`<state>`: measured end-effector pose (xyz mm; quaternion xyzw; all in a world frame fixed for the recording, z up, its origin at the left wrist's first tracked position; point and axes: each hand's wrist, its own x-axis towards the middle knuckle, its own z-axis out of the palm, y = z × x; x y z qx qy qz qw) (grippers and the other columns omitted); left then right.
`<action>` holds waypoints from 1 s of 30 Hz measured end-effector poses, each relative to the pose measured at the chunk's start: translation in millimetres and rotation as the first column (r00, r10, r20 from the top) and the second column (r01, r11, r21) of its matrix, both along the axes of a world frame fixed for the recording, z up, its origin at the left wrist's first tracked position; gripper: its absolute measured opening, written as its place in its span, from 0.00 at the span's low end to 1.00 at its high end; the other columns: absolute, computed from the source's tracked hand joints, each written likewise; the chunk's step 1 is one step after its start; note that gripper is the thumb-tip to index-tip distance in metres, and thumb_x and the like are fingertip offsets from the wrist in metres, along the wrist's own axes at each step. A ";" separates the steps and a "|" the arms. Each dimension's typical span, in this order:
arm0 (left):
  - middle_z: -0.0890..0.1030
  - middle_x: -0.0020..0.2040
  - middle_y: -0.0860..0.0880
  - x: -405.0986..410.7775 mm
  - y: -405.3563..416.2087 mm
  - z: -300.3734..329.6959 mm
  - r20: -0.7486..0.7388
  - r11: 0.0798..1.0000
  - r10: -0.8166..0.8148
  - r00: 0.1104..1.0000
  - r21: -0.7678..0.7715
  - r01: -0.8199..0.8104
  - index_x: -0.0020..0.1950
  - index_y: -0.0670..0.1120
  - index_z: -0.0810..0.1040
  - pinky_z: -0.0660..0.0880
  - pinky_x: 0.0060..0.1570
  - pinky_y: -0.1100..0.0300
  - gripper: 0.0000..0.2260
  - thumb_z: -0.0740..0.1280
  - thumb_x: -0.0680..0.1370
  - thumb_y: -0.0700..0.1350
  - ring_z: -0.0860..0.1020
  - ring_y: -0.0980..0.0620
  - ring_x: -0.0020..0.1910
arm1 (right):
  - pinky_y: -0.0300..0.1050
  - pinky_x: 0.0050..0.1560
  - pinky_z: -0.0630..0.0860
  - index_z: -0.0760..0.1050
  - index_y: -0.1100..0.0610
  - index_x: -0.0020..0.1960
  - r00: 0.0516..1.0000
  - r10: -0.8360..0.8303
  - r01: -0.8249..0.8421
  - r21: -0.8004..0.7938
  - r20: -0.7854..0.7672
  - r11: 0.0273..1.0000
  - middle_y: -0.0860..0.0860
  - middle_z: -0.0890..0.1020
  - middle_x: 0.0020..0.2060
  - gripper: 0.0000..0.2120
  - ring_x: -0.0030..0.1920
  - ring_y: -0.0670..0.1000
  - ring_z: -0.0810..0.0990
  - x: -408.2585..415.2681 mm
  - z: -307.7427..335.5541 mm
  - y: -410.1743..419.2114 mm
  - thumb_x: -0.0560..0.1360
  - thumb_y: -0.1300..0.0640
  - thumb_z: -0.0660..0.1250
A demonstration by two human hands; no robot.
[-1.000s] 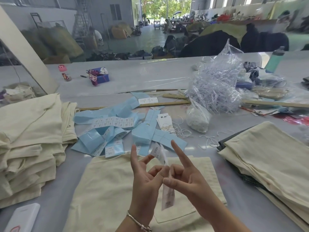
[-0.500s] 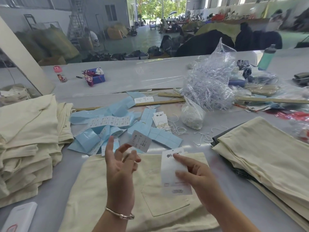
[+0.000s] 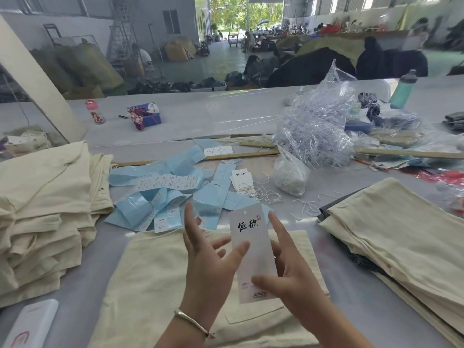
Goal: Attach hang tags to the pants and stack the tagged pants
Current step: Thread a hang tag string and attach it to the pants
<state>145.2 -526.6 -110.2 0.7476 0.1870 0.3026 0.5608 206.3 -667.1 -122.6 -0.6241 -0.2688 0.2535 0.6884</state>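
Note:
I hold a white hang tag (image 3: 248, 229) with black characters upright over a cream pair of pants (image 3: 150, 285) spread flat on the table in front of me. My left hand (image 3: 208, 267) pinches the tag's left edge, thumb on its front and the index finger pointing up. My right hand (image 3: 293, 280) pinches the tag's lower right, thumb on the front and fingers behind. A stack of folded cream pants (image 3: 42, 209) stands at the left. Another stack (image 3: 391, 237) lies at the right.
Blue label sheets (image 3: 160, 197) and loose tags with strings (image 3: 242, 182) lie beyond the pants. A big clear bag of plastic fasteners (image 3: 313, 131) and a small white bag (image 3: 288, 174) sit at the back right, beside a wooden ruler (image 3: 241, 155). A white device (image 3: 30, 325) lies front left.
Half a second ago my left hand held a small label apart from the tag. Now both hands have come together on the tag, and the small label is out of sight.

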 end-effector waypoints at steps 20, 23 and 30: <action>0.83 0.45 0.54 -5.5 21.3 14.9 -0.027 0.996 0.066 0.997 -0.051 -0.067 0.73 0.67 0.54 0.71 0.47 0.63 0.42 0.75 0.72 0.42 0.78 0.57 0.45 | 0.50 0.43 0.80 0.78 0.57 0.57 0.957 -0.259 0.256 -0.036 -0.128 0.966 0.60 0.84 0.46 0.24 0.42 0.53 0.82 20.1 -10.2 -6.6 0.66 0.76 0.71; 0.83 0.45 0.54 -6.7 16.7 22.7 -0.090 0.989 -0.080 0.993 -0.129 0.068 0.76 0.63 0.52 0.72 0.54 0.57 0.46 0.74 0.65 0.49 0.78 0.52 0.49 | 0.48 0.46 0.80 0.76 0.57 0.62 0.971 -0.183 0.181 -0.028 -0.152 0.983 0.56 0.85 0.49 0.28 0.45 0.51 0.83 19.3 -8.9 -3.9 0.65 0.76 0.73; 0.82 0.52 0.40 -4.3 19.2 26.7 -0.151 0.918 -0.257 0.954 -0.347 0.192 0.78 0.57 0.50 0.75 0.50 0.60 0.48 0.75 0.70 0.34 0.74 0.48 0.46 | 0.51 0.49 0.81 0.66 0.56 0.70 0.971 0.076 -0.061 0.073 -0.229 0.996 0.53 0.83 0.57 0.42 0.53 0.52 0.82 13.9 -4.7 -1.9 0.59 0.74 0.71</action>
